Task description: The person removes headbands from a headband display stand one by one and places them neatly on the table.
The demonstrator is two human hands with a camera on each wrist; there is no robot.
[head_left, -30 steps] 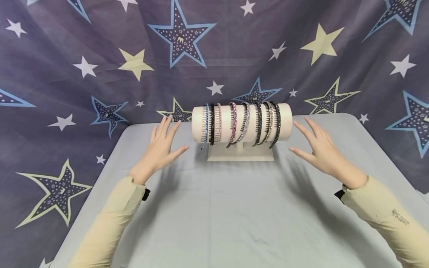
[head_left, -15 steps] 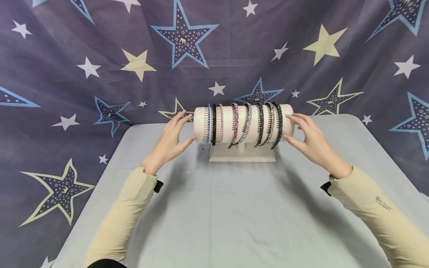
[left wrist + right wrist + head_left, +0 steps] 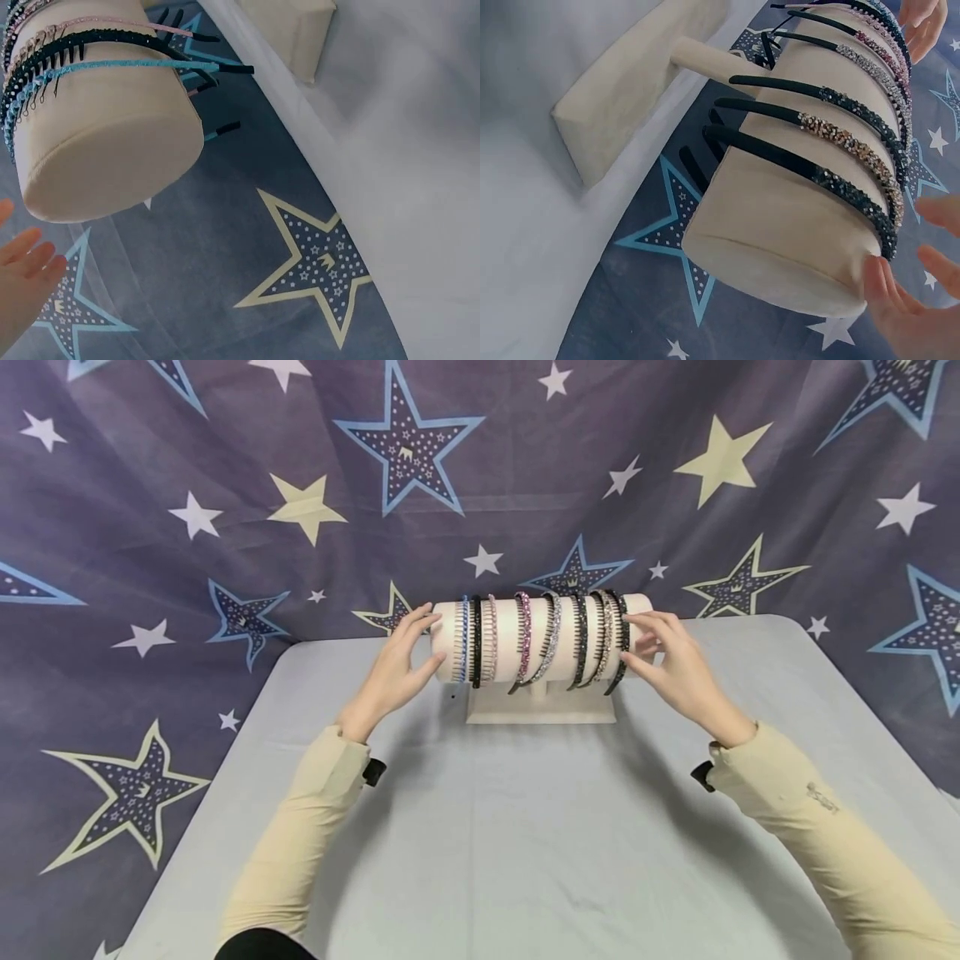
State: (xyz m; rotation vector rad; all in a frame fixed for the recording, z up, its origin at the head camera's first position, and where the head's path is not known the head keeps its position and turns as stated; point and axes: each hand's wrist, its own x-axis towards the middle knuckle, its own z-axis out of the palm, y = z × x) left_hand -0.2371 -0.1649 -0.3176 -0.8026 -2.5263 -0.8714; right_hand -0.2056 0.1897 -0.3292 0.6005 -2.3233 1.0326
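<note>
Left hand (image 3: 393,675), spread and empty, and right hand (image 3: 677,670), loosely curved without gripping, flank the padded roll (image 3: 506,645) left and right, its roundness probably supporting the headbands (image 3: 523,639).

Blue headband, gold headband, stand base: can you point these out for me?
Blue headband (image 3: 135,65): left wrist view, on the band's middle stretch.
Gold headband (image 3: 841,139): right wrist view, on its sequined stretch.
Stand base (image 3: 540,712): head view, on the front part.

No text that we can read, one small grey letter-like mark (image 3: 822,797) on the cream fabric right sleeve (image 3: 821,856), too blurred for us to decipher.
</note>
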